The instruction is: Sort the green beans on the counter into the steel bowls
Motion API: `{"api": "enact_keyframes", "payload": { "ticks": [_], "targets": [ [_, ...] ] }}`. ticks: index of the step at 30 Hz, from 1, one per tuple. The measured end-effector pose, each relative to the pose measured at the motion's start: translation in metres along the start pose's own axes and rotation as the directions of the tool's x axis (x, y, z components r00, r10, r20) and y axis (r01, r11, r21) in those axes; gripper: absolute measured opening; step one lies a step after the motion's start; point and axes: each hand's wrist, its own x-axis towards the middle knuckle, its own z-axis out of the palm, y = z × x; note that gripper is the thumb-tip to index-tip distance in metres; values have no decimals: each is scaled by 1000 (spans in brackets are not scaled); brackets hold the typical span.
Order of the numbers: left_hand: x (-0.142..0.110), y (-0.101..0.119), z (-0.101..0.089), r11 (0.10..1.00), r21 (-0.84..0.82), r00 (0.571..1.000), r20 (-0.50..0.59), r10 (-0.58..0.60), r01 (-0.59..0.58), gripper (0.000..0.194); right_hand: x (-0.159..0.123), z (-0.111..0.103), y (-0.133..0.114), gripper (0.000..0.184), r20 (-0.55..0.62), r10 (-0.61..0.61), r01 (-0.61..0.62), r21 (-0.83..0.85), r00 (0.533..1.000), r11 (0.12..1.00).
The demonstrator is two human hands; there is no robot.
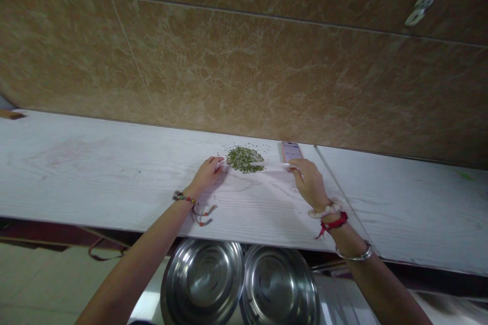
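A small heap of green beans, which look like mung beans, lies spread on the white wood-grain tabletop. A few loose ones are scattered around its edges. My right hand pinches the handle of a pale, slim plastic spoon from the right. The spoon lies almost level, and its far end reaches into the beans, so that end's shape is hard to make out. On the heap's left, my left hand rests at the table, fingers loosely bent and apart, with nothing visible in them.
A phone with a lit screen lies behind my right hand. Two shiny metal bowls stand side by side below the table's front edge. A brown marbled wall rises behind. A wooden piece sits far left.
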Motion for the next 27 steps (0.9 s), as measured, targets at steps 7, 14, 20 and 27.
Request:
{"api": "enact_keyframes", "payload": {
  "ticks": [7, 14, 20, 27],
  "targets": [
    [0, -1, -1, 1000, -3, 1000, 6, 2, -2, 28, -13, 37, 6, 24, -63, 8, -7, 7, 998, 1000],
    [1, -2, 1, 1000, -4, 998, -60, -8, 8, 27, -22, 45, 11, 24, -110, 43, -42, 6, 993, 999],
    [0, -12, 1, 990, 68, 982, -151, -115, 126, 30, -23, 40, 3, 24, -105, -17, 17, 2, 994, 1000],
    [-5, -10, -1, 930, 325, 985, -88, -151, 172, 33, -26, 41, 8, 22, -135, 41, -45, -29, 990, 999]
  ]
}}
